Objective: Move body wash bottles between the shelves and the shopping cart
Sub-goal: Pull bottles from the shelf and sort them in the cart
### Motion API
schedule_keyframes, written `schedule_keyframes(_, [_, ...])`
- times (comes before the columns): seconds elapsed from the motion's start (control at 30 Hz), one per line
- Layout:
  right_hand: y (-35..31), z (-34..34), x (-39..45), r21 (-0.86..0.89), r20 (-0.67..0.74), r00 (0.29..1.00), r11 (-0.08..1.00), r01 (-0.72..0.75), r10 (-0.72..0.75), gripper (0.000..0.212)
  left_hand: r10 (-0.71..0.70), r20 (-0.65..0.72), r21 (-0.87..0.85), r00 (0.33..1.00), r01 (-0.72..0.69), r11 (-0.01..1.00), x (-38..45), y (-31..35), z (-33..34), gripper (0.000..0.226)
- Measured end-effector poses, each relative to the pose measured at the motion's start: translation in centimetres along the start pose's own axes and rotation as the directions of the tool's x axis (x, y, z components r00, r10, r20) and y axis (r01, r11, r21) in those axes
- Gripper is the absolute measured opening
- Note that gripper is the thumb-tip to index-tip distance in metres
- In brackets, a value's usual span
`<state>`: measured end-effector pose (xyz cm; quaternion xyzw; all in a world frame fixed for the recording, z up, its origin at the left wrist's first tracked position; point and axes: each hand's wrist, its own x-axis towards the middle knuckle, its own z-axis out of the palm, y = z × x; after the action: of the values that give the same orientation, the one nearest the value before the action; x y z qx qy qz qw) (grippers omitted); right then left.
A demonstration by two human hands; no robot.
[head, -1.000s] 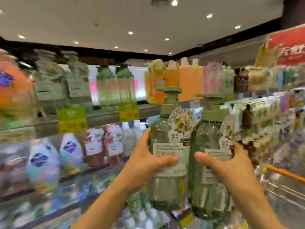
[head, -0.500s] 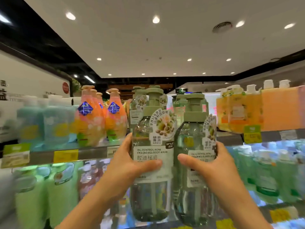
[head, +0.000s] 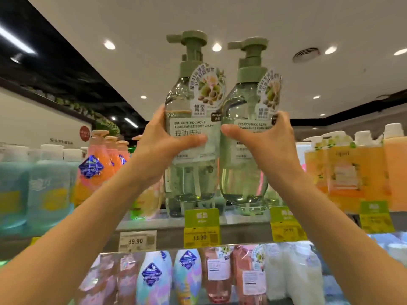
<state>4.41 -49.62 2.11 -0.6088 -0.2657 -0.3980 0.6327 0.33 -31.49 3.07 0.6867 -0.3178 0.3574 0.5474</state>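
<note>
Two clear green body wash bottles with sage pump tops are held side by side over the top shelf [head: 167, 235]. My left hand [head: 164, 146] grips the left bottle [head: 193, 111] round its middle, thumb across the label. The right bottle [head: 246, 119] is gripped the same way by my right hand [head: 266, 146]. Both stand upright, their bases close to the shelf surface; whether they touch it I cannot tell. The shopping cart is out of view.
Orange bottles [head: 99, 166] and pale blue bottles [head: 41, 186] fill the top shelf on the left, yellow-orange ones [head: 352, 168] on the right. Green and yellow price tags [head: 201, 227] hang on the shelf edge. Pink, blue and white bottles [head: 187, 274] crowd the shelf below.
Both hands have raised the two green bottles up and toward the top shelf. The view has swung from the cart side and tilted upward.
</note>
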Motion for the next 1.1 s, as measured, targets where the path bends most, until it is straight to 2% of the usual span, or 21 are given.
schedule_keyframes(0.1, [1.8,1.5,1.5,0.019,-0.013,1.0,0.999,0.026,-0.026,0.088,0.011,-0.01,0.036,1.0,-0.011,0.999,1.5,-1.4,-0.7,0.072])
schedule_keyframes(0.33, [5.0,5.0,2.9,-0.029,-0.027,0.997,0.997,0.076,-0.077,0.095,-0.005,-0.026,0.059,1.0,0.007,0.998,3.5,-5.5,-2.9,0.071])
schedule_keyframes(0.63, [8.6,8.1,3.4,-0.08,-0.019,0.999,0.996,0.027,-0.028,0.116,-0.049,-0.027,0.036,0.998,0.05,0.998,4.4,-10.4,-5.0,0.069])
schedule_keyframes(0.83, [9.9,9.0,3.2,-0.096,-0.001,1.0,0.995,0.027,-0.027,0.116,-0.073,-0.019,0.012,0.997,0.073,0.997,4.6,-12.3,-5.7,0.069])
schedule_keyframes(0.97, [10.9,9.3,2.5,-0.078,0.033,0.999,0.997,-0.007,0.01,0.098,-0.109,-0.011,-0.013,0.994,0.108,0.994,3.9,-13.5,-5.6,0.068])
schedule_keyframes(1.1, [12.2,9.5,1.7,-0.085,0.027,0.999,0.996,-0.027,0.029,0.112,-0.144,0.029,-0.043,0.989,0.145,0.988,3.5,-14.8,-5.6,0.064])
